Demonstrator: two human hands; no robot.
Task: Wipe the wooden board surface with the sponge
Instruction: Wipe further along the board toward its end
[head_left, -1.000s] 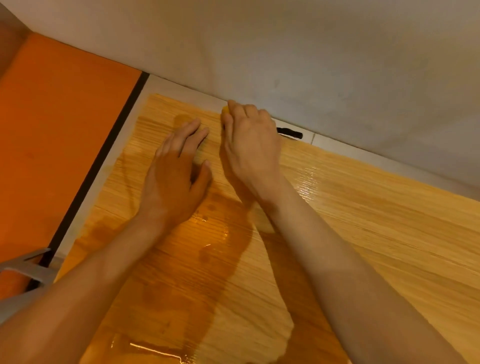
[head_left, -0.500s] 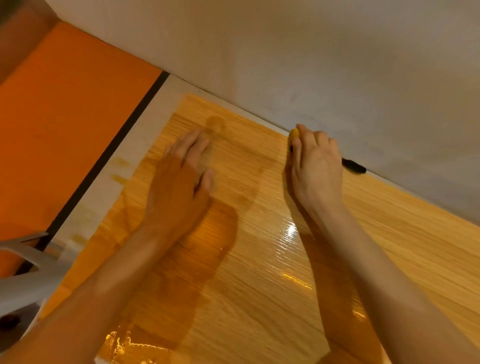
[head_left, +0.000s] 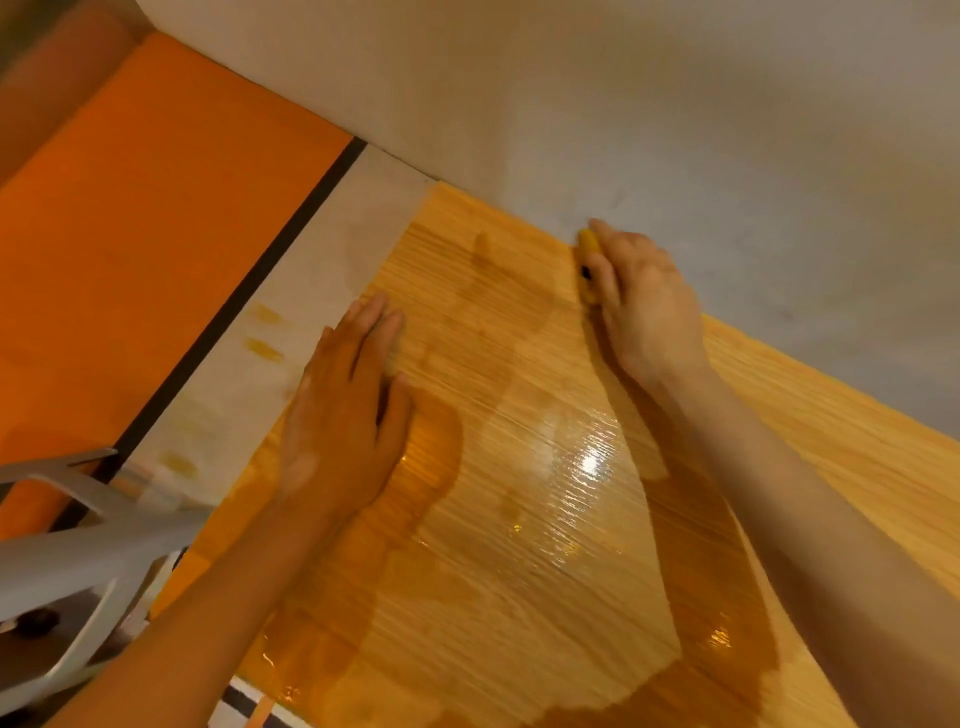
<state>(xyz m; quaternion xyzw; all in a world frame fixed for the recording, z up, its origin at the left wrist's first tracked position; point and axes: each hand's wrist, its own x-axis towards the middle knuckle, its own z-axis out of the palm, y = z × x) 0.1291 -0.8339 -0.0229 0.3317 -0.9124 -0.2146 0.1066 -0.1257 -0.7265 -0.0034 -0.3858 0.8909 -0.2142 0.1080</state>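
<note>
A large wooden board with fine grain lies flat, its surface wet and shiny in the middle. My right hand presses a yellow sponge onto the board's far edge, right against the grey wall; only the sponge's left side shows past my fingers. My left hand lies flat, palm down, on the board's left part with fingers together.
A grey wall runs along the board's far edge. Left of the board is a pale strip with small yellow stains, then a black line and an orange surface. A grey chair part juts in at the lower left.
My right hand has slid the sponge rightward along the far edge by the wall. The left hand stays flat on the board. The view has shifted, and the small black object is hidden.
</note>
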